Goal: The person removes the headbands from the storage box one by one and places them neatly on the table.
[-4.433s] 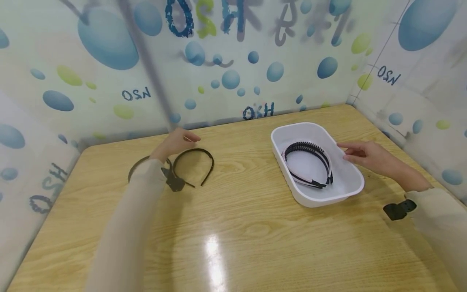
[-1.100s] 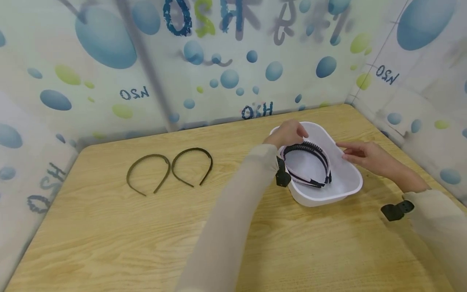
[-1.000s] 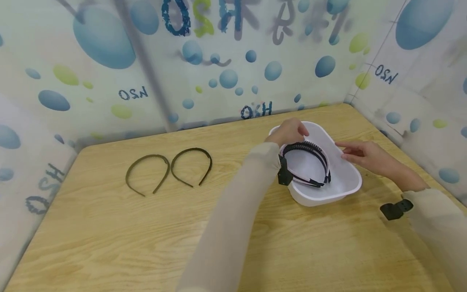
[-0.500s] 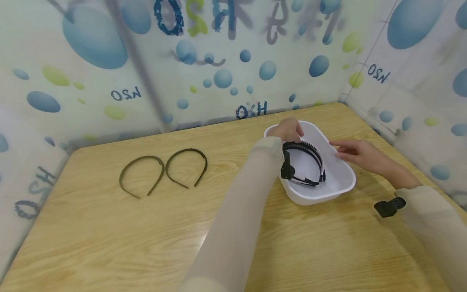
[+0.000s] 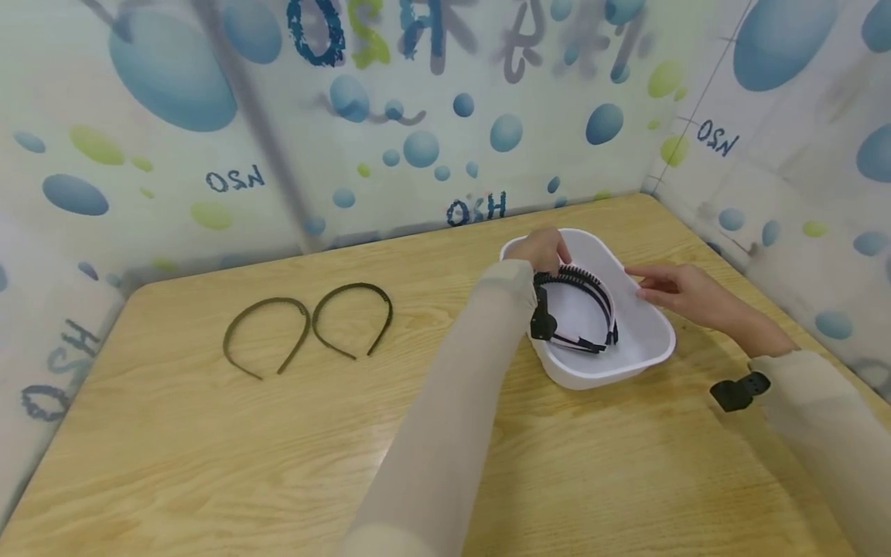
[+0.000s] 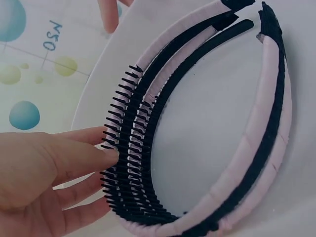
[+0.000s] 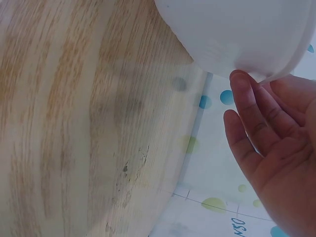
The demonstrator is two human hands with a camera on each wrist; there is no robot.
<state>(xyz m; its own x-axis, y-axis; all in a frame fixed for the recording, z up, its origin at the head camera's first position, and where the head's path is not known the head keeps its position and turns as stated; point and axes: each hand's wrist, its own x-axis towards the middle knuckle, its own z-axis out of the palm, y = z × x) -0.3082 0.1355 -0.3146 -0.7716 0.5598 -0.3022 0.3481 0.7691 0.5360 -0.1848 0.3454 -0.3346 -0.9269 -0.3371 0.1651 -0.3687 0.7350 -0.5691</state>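
Note:
Several headbands, black toothed ones [image 5: 583,276] and pale pink ones [image 6: 242,153], lie nested inside a white plastic box [image 5: 647,329]. My left hand [image 5: 543,249] reaches over the box's far left side. In the left wrist view its thumb and forefinger pinch the outer toothed headband [image 6: 129,103] of the bundle. At the box's right side, my right hand [image 5: 685,290] holds the rim, thumb on the inside and fingers against the outer wall, as the right wrist view shows with the hand [image 7: 281,153] under the box edge.
Two dark thin headbands lie side by side on the wooden table [image 5: 278,449]: an olive-brown one [image 5: 295,346] at left and a blackish one [image 5: 389,311] beside it. A bubble-patterned wall covering [image 5: 418,178] stands along the back and sides.
My left hand has moved right, from above the table headbands to the box, then slightly deeper to the headbands inside. The right hand stays on the rim. The head view has shifted slightly.

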